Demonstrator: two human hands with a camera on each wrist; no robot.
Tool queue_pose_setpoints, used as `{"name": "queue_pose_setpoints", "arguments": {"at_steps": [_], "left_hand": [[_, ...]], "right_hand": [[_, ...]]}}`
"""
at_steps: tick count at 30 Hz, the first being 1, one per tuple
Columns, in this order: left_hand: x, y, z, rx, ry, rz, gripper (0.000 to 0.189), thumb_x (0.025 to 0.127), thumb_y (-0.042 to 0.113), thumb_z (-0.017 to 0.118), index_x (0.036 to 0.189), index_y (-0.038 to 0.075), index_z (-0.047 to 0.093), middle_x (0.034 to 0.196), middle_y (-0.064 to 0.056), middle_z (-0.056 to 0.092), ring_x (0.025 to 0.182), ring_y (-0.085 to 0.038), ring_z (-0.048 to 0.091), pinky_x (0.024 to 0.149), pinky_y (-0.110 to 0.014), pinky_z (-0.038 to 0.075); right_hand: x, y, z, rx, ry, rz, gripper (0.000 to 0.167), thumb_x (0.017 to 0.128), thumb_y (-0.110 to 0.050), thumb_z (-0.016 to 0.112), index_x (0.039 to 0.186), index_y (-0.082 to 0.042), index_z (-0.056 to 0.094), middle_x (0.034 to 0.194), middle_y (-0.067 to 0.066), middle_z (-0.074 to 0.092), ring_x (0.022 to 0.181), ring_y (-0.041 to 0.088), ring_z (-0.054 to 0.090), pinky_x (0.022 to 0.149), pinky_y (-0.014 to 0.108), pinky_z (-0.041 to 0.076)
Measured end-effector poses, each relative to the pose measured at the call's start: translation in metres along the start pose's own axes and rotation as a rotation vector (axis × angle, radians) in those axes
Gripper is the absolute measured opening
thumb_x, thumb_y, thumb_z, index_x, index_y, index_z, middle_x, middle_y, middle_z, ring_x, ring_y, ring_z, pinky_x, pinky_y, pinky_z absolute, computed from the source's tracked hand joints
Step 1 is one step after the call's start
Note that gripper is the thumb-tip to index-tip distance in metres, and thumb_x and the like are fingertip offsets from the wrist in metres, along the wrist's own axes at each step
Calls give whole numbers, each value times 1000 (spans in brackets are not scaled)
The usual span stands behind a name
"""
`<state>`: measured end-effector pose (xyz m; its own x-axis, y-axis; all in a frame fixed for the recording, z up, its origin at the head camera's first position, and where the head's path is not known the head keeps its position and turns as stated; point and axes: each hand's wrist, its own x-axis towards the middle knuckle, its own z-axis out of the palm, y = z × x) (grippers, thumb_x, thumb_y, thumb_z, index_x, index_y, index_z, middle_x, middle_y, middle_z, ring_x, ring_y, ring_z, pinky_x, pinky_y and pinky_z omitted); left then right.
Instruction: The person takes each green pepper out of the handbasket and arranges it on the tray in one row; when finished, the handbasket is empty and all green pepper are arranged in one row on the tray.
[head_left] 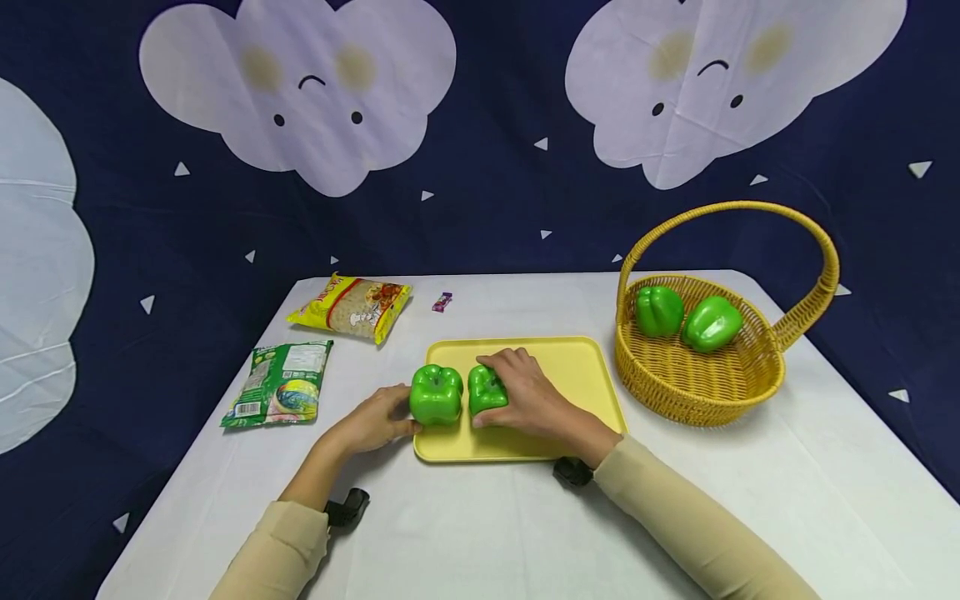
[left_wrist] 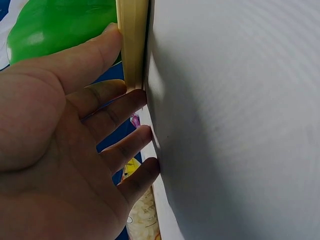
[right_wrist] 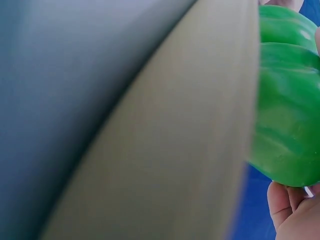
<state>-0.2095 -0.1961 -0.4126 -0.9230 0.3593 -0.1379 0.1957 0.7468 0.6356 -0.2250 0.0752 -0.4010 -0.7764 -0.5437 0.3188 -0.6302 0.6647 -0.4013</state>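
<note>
Two green bell peppers stand side by side on the left part of a yellow tray (head_left: 570, 375). My right hand (head_left: 531, 396) grips the right-hand pepper (head_left: 484, 390), thumb on the near side and fingers over the far side. In the right wrist view, green pepper skin (right_wrist: 287, 120) fills the right edge behind the blurred tray rim (right_wrist: 170, 130). Beside the left-hand pepper (head_left: 437, 397), my left hand (head_left: 377, 422) lies at the tray's left edge. The left wrist view shows its thumb touching the tray rim (left_wrist: 134, 40), with the other fingers (left_wrist: 122, 150) loosely extended along the tabletop.
A wicker basket (head_left: 697, 408) with a tall handle stands at the right, holding two more green peppers (head_left: 686, 321). Toward the left lie a yellow food bag (head_left: 356, 307), a green packet (head_left: 281, 383) and a small purple wrapper (head_left: 442, 302).
</note>
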Motion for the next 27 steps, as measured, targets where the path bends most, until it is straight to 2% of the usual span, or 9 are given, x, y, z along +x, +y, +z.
{"name": "queue_pose_setpoints", "arguments": {"at_steps": [12,21,27], "left_hand": [[0,-2,0,-8,6,57,50,83,20,70,129,7,55,140,-18,50,135,-41,38,114,-60,23],[0,-1,-1,-2,1,13,56,84,22,69,135,7,50,146,-19,42,139,-44,28,115,-60,19],[0,-2,0,1,-2,23,56,84,22,69,135,6,50,145,-19,43,139,-43,29,115,-60,20]], "right_hand": [[-3,0,0,25,-13,3,89,68,-50,79,139,-13,42,125,6,50,110,20,42,95,38,39],[-5,2,-1,78,-31,36,85,70,-46,79,139,-14,42,125,5,49,111,19,42,91,36,44],[-2,1,1,64,-13,28,83,70,-46,79,137,-13,43,124,5,49,109,19,42,89,34,45]]}}
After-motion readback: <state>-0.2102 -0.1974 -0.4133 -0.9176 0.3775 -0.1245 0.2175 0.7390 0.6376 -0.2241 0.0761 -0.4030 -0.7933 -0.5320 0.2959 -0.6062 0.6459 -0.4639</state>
